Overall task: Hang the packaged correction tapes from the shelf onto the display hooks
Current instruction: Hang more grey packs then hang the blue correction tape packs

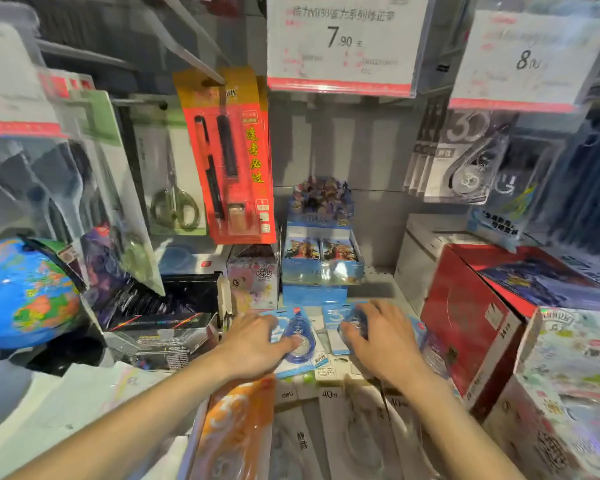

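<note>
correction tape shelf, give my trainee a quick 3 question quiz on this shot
1. True or false: both hands rest on blue correction tape packs on the shelf.
2. What sits at the far left? A) globe B) kettle C) lamp
3. The price tag above the bare wall reads ____ yuan.

Key: 1 true: left hand and right hand on blue packs. 2 A, globe. 3 7.90, price tag.

Both hands (257, 341) (381, 341) forward, palms down
</note>
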Demonstrator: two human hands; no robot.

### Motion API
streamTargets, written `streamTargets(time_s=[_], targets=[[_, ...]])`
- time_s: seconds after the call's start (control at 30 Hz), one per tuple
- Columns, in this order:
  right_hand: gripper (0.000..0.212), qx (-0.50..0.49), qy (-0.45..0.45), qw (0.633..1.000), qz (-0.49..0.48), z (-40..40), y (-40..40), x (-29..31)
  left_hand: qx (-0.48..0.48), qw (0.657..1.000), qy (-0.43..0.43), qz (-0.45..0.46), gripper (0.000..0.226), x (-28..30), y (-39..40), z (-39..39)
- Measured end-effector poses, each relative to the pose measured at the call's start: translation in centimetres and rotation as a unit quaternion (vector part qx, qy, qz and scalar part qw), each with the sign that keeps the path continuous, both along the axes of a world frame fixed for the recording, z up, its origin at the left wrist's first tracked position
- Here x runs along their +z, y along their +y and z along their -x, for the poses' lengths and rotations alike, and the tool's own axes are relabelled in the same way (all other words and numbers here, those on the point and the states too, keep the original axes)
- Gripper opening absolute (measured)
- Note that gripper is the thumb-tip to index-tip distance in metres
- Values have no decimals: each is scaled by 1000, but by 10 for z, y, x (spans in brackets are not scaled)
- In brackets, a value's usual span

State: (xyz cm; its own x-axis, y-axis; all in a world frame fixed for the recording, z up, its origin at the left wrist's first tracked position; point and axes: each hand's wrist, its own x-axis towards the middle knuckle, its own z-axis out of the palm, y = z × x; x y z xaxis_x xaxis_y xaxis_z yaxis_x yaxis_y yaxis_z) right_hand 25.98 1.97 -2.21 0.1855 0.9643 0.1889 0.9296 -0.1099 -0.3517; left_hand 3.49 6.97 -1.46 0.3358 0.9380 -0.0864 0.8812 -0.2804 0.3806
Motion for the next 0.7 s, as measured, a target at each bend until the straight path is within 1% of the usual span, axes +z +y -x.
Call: streamTargets(time_s=[0.1,0.17,0.23,0.33,0.43,0.5,0.57,0.63,0.7], targets=[[48,30,42,998,31,-4,-5,3,-10,1000,-24,5,64,-3,1,1],[57,43,73,996,39,-6,-10,6,-8,999,-30,18,70,-5,2,0],[59,50,96,993,39,-9,-14,8,4,999,-46,28,73,-7,3,-2],[59,61,128,990,20,-11,-18,8,20,990,-139,23,68,-8,6,-4],[65,71,148,986,4,-12,-19,8,37,974,-219,44,72,-12,8,-6],[68,74,154,985,1,-12,-19,7,58,964,-255,56,76,-12,9,-6],[71,64,169,983,-4,-12,-19,5,72,959,-264,71,83,-13,11,-5],[78,38,201,979,-14,-13,-19,4,77,958,-262,87,85,-14,11,-5],[95,12,240,971,-4,-13,-18,6,75,953,-277,96,87,-13,11,-6]])
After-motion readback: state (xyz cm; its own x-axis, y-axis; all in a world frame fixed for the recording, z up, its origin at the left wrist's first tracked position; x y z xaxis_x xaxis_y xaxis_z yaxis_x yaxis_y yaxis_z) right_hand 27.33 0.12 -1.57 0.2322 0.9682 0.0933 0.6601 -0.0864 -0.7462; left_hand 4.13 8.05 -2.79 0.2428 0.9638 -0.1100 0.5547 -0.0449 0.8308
